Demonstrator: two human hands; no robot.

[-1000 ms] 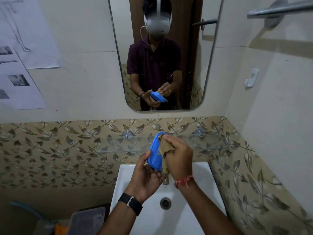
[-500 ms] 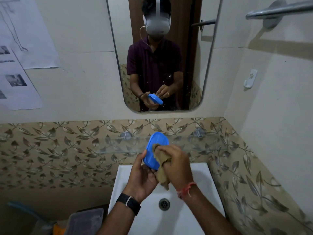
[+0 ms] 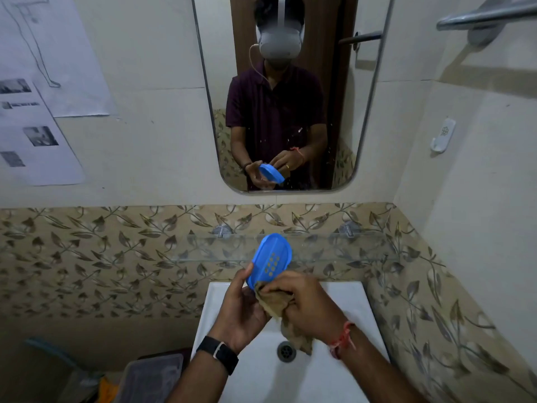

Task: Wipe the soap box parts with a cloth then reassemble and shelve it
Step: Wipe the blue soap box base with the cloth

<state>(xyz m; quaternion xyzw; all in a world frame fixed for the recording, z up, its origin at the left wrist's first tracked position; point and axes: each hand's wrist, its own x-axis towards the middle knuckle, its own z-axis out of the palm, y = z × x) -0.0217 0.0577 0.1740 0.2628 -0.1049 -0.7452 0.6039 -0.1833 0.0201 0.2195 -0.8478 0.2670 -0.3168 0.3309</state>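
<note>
No text can be read; print on the wall papers point(image 3: 35, 135) is blurred.

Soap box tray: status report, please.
Left hand grips blue tray, tilted up above sink. Right hand presses cloth at its lower edge. Nothing in the way.

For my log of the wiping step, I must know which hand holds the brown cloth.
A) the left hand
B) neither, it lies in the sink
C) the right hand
C: the right hand grips the brown cloth at the lower edge of the blue soap box part, which the left hand holds.
</note>
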